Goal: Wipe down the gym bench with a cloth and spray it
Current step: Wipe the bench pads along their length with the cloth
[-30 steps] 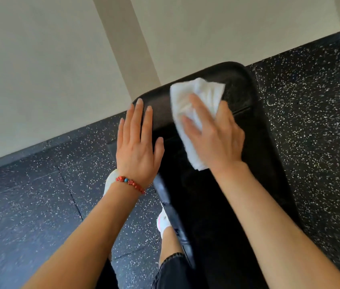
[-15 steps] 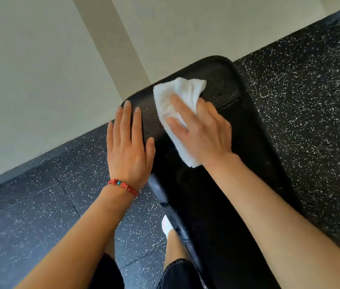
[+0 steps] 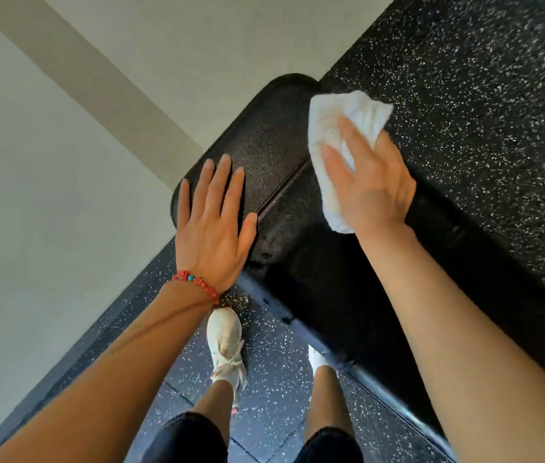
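Note:
The black padded gym bench [image 3: 278,168] runs from the upper middle down to the lower right, its rounded end close to the wall. A white cloth [image 3: 338,128] lies on the bench's right edge near that end, with my right hand [image 3: 368,185] pressed flat on it and fingers spread over it. On the bench's left corner rests my left hand [image 3: 212,225], palm down, fingers apart, holding nothing; a red bead bracelet is on its wrist. No spray bottle is in view.
Black speckled rubber floor [image 3: 485,105] surrounds the bench. A pale wall [image 3: 47,162] with a beige column rises just beyond the bench end. My feet in white shoes [image 3: 224,342] stand on the floor left of the bench frame.
My right hand has slid the cloth from the middle of the bench end over to its right edge. The view has tilted and my feet have come into sight.

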`<state>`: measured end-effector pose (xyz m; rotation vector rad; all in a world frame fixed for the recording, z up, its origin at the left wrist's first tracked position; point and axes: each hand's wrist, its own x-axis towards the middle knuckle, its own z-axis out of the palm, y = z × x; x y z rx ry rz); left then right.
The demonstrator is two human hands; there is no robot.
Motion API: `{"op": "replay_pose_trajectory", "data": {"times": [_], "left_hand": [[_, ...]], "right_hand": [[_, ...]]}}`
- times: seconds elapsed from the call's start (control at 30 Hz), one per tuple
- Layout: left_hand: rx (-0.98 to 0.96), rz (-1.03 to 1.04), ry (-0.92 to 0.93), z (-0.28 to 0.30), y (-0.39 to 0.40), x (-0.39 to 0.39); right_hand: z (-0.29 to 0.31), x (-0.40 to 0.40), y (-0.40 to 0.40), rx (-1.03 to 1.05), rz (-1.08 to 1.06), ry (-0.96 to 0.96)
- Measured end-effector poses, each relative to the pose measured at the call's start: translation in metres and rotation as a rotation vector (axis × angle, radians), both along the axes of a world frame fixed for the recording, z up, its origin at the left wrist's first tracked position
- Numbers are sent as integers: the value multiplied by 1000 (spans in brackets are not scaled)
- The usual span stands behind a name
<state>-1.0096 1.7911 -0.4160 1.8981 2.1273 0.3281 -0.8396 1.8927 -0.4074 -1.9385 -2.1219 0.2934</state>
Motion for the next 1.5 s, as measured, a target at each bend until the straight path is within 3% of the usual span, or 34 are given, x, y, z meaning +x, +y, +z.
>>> {"op": "replay_pose_trajectory", "data": {"times": [0.2,0.33,0.53,0.6,0.73,0.87,1.03,1.13,1.23,1.37,1.5], "left_hand": [[20,-20,26,-4,-1,0],[38,-13,47,-2,-2,3],[32,-6,60,-4,-3,3],[31,-4,61,-5,-2,3],[29,-5,15,-4,-3,2],[29,-18,-50,-3,-2,-2],[39,-58,-73,-5,-4,-6],[41,-102,-61,-4,-6,-10],[23,-177,-25,-4,-6,-20],[14,-289,4,-6,-4,-35],[49,-384,39,-6,-1,-43]], "right_hand": [[3,66,-37,-57,-394,-11],[2,45,-41,-90,-531,-3],[0,-13,-37,-62,-114,-32],[0,12,-44,-39,-121,-50],[-1,72,-79,-81,-333,-5],[-2,62,-94,-91,-497,-10],[-2,-18,-122,-136,-193,-61],[4,-16,-123,-82,-146,-42],[3,7,-134,-52,-291,-8],[1,30,-163,-26,-658,24],[-1,-20,-166,-35,-900,26]]}}
